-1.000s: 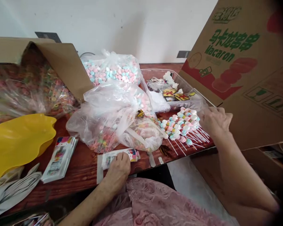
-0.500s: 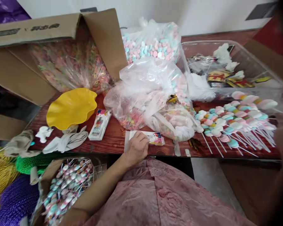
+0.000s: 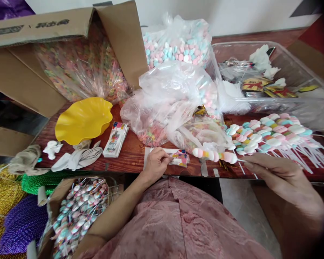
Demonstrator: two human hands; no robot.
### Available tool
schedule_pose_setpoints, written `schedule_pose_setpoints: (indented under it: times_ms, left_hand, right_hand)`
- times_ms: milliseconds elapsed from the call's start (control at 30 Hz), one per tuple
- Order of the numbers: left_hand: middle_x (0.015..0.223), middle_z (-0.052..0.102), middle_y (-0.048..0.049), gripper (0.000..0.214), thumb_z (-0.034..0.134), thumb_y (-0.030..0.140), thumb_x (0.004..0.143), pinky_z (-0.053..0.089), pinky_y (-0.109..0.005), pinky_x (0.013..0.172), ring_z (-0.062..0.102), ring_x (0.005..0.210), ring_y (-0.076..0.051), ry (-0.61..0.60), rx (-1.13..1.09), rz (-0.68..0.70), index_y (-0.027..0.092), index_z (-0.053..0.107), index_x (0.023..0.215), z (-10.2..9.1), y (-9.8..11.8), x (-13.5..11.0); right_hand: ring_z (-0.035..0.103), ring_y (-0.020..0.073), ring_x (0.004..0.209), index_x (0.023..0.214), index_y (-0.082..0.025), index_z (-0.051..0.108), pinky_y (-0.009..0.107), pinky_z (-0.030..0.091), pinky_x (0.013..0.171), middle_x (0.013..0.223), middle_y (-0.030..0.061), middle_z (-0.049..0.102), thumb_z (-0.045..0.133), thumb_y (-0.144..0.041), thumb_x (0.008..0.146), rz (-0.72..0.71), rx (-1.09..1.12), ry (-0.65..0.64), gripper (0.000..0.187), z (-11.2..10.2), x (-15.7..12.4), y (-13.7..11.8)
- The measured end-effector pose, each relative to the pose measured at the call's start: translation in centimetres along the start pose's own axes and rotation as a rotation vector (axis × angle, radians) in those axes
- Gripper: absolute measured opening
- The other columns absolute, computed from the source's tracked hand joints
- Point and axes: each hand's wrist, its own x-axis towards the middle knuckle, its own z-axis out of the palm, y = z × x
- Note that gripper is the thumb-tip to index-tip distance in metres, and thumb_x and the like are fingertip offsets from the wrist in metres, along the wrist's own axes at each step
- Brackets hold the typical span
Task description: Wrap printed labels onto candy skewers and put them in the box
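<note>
The wooden counter [image 3: 129,158] carries an open cardboard box [image 3: 21,79], clear bags of candy [image 3: 175,97], a yellow bowl [image 3: 82,120] and a pile of skewers [image 3: 270,133] at the right. The right hand [image 3: 278,172] holds one marshmallow skewer [image 3: 214,155] by its stick — fingers closed on it — level above the counter's front edge, tip pointing left. The left hand [image 3: 155,165] pinches a small printed packet [image 3: 179,158] lying flat, just beside that tip.

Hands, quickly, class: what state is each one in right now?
Left hand: closed, pinching the printed wrapper bag on the table.
Right hand: closed, holding the marshmallow skewer by its stick.
</note>
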Motion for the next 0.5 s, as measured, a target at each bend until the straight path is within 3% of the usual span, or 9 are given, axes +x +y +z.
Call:
schedule_pose_setpoints:
  times_ms: [100,267,500]
  left_hand:
    - [0.066,0.060,0.0008,0.018,0.071,0.024,0.083,0.041,-0.024,0.062,0.054,0.065,-0.011,-0.013,-0.110,-0.057,0.016,0.068,0.067,-0.2,-0.2,0.6]
    - [0.069,0.064,0.0000,0.014,0.072,0.023,0.083,0.042,-0.024,0.063,0.057,0.065,-0.011,-0.060,-0.124,-0.014,0.016,0.070,0.071,-0.6,-0.5,0.9]
    - [0.069,0.065,-0.0006,0.014,0.070,0.022,0.085,0.043,-0.025,0.064,0.057,0.067,-0.012,-0.068,-0.050,0.074,0.016,0.071,0.072,-0.4,-0.7,0.8]
  right_hand:
    - [0.073,0.0246,0.089,0.093,-0.032,0.079,0.036,0.059,0.079,0.096,0.0050,0.077,0.065,-0.030,0.087,-0.040,-0.018,-0.093,0.015,1.1,0.9,-0.3]
    - [0.072,0.0209,0.091,0.099,-0.030,0.076,0.031,0.058,0.081,0.100,0.0045,0.076,0.059,-0.025,0.093,-0.221,-0.129,-0.157,0.019,2.0,2.0,-1.0]
    - [0.067,0.0175,0.083,0.104,-0.023,0.072,0.031,0.051,0.076,0.091,0.0064,0.073,0.048,-0.023,0.098,-0.455,-0.484,-0.215,0.025,2.5,3.1,-1.9]
